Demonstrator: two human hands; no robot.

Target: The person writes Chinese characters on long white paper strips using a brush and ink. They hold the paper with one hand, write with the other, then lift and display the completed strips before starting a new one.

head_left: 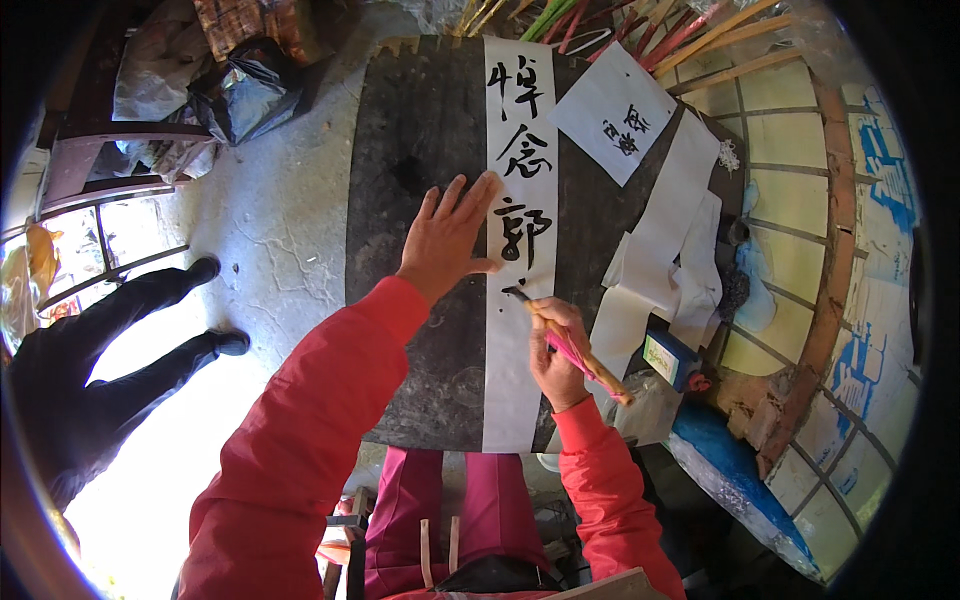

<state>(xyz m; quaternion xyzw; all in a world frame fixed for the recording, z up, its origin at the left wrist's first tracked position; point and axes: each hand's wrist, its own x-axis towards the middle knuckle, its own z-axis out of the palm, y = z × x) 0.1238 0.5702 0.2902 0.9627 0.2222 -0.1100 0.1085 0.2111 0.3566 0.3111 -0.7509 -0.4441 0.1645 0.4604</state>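
A long white paper strip [510, 390] runs down a dark, worn board [415, 370], with large black brushed characters on its upper half. My left hand [447, 232] lies flat, fingers spread, across the board and the strip's left edge. In my right hand [560, 350] is a writing brush [590, 365] with a wooden handle and something pink around it. Its dark tip meets the strip just below the lowest full character, beside small fresh black marks. The brush slants, its handle end pointing toward the lower right.
A smaller white sheet [612, 105] with black writing lies at the board's upper right. Crumpled paper strips [665, 250] and a blue-green box [670, 358] sit on the right. Coloured sticks [690, 40] stick out beyond the far edge. Another person's dark-trousered legs [120, 330] stand at left.
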